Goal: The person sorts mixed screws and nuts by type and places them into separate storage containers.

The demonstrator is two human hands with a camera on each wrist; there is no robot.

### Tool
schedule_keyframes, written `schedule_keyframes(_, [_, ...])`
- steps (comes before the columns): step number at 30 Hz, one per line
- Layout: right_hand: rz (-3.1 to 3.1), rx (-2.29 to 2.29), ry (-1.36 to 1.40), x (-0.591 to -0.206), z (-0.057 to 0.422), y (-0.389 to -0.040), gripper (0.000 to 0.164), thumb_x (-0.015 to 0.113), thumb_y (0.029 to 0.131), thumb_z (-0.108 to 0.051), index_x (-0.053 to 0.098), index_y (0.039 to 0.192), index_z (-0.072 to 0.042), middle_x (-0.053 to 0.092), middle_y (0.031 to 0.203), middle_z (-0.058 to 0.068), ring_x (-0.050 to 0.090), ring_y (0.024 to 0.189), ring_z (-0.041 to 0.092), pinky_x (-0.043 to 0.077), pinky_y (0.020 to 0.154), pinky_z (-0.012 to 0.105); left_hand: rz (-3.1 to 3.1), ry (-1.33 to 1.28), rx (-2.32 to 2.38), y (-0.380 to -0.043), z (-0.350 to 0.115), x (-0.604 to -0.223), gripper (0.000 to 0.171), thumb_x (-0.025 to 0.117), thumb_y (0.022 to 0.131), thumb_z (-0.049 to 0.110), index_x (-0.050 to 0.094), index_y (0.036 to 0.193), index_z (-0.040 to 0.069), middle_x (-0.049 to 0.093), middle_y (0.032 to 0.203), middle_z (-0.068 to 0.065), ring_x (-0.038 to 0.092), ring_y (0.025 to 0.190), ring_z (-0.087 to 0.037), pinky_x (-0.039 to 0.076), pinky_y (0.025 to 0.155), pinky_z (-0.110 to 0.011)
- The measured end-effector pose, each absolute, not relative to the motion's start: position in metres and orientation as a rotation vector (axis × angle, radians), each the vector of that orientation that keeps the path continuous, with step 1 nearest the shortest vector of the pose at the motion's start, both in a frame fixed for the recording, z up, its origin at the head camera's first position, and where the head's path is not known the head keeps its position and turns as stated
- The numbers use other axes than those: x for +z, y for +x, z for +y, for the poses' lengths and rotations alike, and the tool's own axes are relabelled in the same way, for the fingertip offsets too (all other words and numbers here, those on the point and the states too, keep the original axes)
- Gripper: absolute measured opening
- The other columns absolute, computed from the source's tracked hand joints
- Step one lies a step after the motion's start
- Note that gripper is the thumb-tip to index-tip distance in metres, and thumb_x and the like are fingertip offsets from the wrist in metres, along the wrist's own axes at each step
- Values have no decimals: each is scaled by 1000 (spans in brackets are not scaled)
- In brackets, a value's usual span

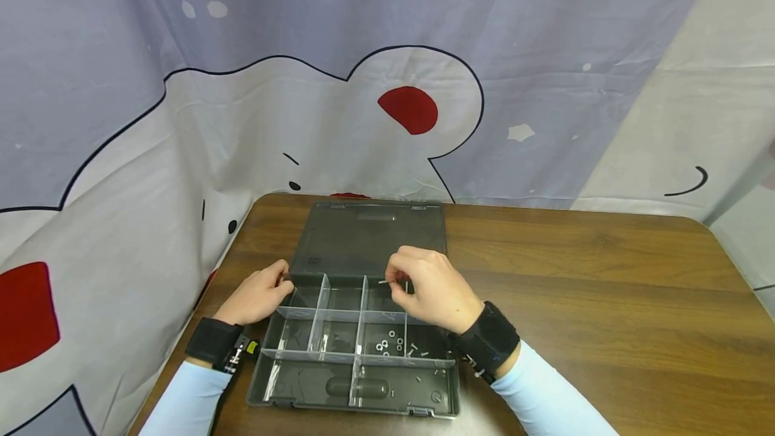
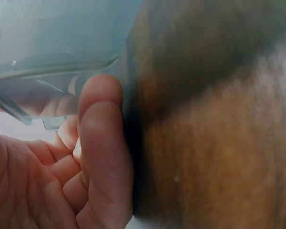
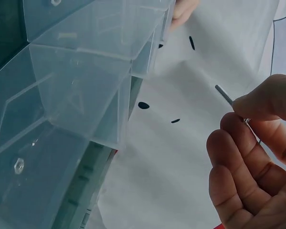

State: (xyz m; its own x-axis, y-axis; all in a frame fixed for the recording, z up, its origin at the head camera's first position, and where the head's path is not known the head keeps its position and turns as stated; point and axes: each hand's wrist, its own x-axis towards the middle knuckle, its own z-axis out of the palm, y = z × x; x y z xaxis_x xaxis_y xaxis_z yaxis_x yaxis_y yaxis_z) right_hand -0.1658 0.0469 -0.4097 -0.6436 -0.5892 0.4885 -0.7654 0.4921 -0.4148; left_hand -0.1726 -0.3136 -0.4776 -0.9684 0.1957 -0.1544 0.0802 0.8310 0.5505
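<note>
A grey translucent compartment box lies on the table with its lid folded back flat. At the box's back left corner, my left hand grips the wall. In the left wrist view, a fingertip presses against the clear side. Over the back compartments, my right hand pinches a small metal screw between thumb and fingertips. The screw's shank sticks out past the thumb; its other end is mostly hidden. Several hex nuts lie in a middle compartment, with small screws in the one to their right.
Thin clear dividers stand up between the compartments. A few tiny pieces, including a nut, lie in the front right compartment. The wooden table extends to the right, and a printed curtain hangs behind it.
</note>
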Motion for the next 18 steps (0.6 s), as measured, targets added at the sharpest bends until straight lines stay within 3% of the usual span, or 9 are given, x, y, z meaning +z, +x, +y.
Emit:
schedule_keyframes(5, [-2481, 884, 1171, -411, 45, -163, 17, 74, 82, -2, 66, 85, -16, 63, 83, -5, 62, 76, 8, 51, 70, 22, 2808, 218, 837, -172, -314, -478, 11, 50, 99, 18, 44, 92, 12, 40, 71, -1, 38, 57, -17, 30, 58, -30])
schedule_keyframes(7, [-2521, 845, 1178, -411, 46, -161, 15, 77, 85, -11, 70, 97, -15, 67, 93, -4, 66, 84, 11, 55, 76, 26, 2808, 222, 840, -172, -314, -478, 11, 50, 100, 17, 44, 92, 12, 40, 71, -1, 38, 57, -17, 29, 58, -30])
schedule_keyframes(8, [-2554, 808, 1188, -412, 48, -160, 23, 79, 87, -18, 71, 108, -14, 69, 103, -2, 68, 94, 14, 56, 83, 30, 2808, 225, 841, -172, -314, -478, 11, 50, 100, 17, 44, 91, 12, 40, 71, -1, 38, 57, -17, 29, 58, -30])
schedule_keyframes(10, [-2634, 721, 1222, -412, 52, -157, 55, 79, 88, -37, 63, 135, -13, 66, 132, 5, 66, 121, 21, 55, 98, 40, 2808, 230, 842, -172, -315, -479, 11, 50, 100, 17, 44, 91, 12, 40, 71, -1, 37, 57, -17, 29, 58, -29])
schedule_keyframes(13, [-2740, 600, 1271, -413, 61, -154, 98, 75, 85, -61, 34, 162, -15, 35, 167, 11, 38, 153, 32, 40, 116, 54, 2811, 233, 840, -172, -315, -479, 11, 50, 100, 17, 44, 92, 12, 40, 71, 0, 38, 56, -17, 29, 58, -29])
schedule_keyframes(15, [-2780, 569, 1278, -414, 67, -152, 108, 73, 83, -68, 23, 166, -18, 18, 173, 10, 21, 160, 33, 32, 121, 57, 2812, 233, 841, -172, -315, -479, 11, 50, 100, 17, 44, 92, 11, 40, 71, -1, 38, 57, -17, 30, 58, -29])
schedule_keyframes(18, [-2790, 559, 1241, -416, 79, -151, 112, 72, 82, -70, 20, 166, -19, 11, 175, 8, 15, 161, 30, 27, 124, 56, 2812, 232, 843, -173, -315, -479, 11, 50, 100, 17, 44, 92, 12, 40, 71, -1, 38, 57, -17, 30, 58, -29])
